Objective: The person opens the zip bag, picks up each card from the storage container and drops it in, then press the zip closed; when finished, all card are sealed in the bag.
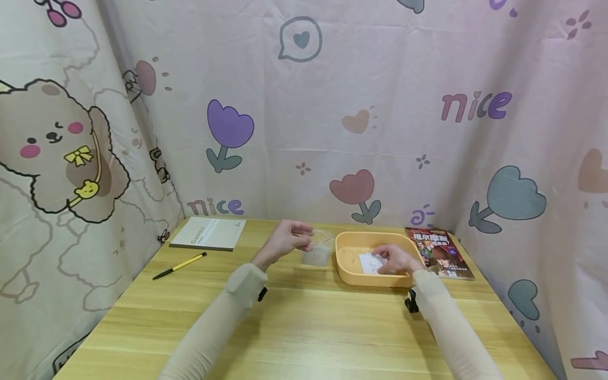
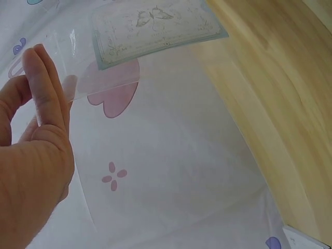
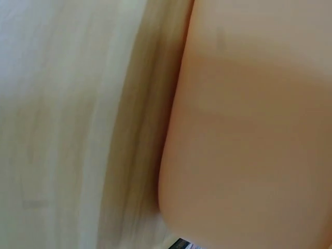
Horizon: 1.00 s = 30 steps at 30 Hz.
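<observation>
My left hand (image 1: 286, 240) pinches a clear plastic bag (image 1: 316, 256) above the table, just left of the yellow-orange box. In the left wrist view, the fingers of the left hand (image 2: 44, 104) hold the transparent film at its edge. A pale panel with a bluish border and a butterfly drawing (image 2: 155, 28) shows on the bag. Inside the box (image 1: 344, 277), my right hand (image 1: 398, 259) grips a white card (image 1: 370, 263) with dark marks on it. The right wrist view shows the box wall (image 3: 244, 145) close up, without the hand.
Behind the box on the right lies a colourful magazine (image 1: 448, 256). A notebook (image 1: 209, 234) is at the back left, with a yellow and black pen (image 1: 179, 265) in front of it. A patterned curtain (image 1: 294, 132) rises behind the wooden table (image 1: 304, 327).
</observation>
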Each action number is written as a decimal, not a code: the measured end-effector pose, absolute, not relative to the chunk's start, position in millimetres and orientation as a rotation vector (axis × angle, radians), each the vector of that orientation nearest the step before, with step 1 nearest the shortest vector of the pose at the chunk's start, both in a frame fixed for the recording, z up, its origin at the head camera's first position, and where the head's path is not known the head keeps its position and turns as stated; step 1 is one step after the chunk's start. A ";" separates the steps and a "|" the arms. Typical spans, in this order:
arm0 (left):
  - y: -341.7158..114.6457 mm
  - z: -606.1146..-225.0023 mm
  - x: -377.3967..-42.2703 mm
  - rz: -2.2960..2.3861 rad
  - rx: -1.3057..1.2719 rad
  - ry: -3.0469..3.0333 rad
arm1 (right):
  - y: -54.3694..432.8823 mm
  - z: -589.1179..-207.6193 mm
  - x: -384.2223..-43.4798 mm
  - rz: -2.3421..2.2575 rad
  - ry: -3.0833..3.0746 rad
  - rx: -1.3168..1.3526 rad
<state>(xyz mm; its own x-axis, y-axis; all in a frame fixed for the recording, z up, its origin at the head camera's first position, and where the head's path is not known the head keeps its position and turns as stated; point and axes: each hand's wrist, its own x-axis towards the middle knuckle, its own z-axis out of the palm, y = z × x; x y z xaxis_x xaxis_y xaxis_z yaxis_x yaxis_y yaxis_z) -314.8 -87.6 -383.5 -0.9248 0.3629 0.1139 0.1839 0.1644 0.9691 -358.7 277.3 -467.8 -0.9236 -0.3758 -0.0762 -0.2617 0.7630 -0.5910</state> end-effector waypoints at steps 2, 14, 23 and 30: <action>-87.4 -384.5 -314.8 1.868 0.537 2.282 | 276.9 -469.0 -358.1 -0.884 2.772 -0.499; -87.1 -386.3 -313.9 1.869 0.537 2.269 | 272.7 -471.6 -355.1 -0.914 2.794 -0.558; -88.5 -386.6 -313.3 1.871 0.556 2.281 | 274.9 -473.2 -357.3 -1.133 2.720 -0.487; -87.7 -383.4 -315.1 1.868 0.535 2.292 | 280.6 -466.4 -358.7 -1.285 2.682 -0.538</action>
<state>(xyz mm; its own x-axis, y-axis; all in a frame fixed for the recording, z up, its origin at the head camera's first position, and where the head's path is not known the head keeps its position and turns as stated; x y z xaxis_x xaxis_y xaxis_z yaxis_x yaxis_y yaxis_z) -315.1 -87.7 -383.4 -0.9276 0.3550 0.1163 0.1854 0.1673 0.9683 -358.7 280.6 -466.4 -0.9298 -0.3654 0.0451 -0.2640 0.5763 -0.7734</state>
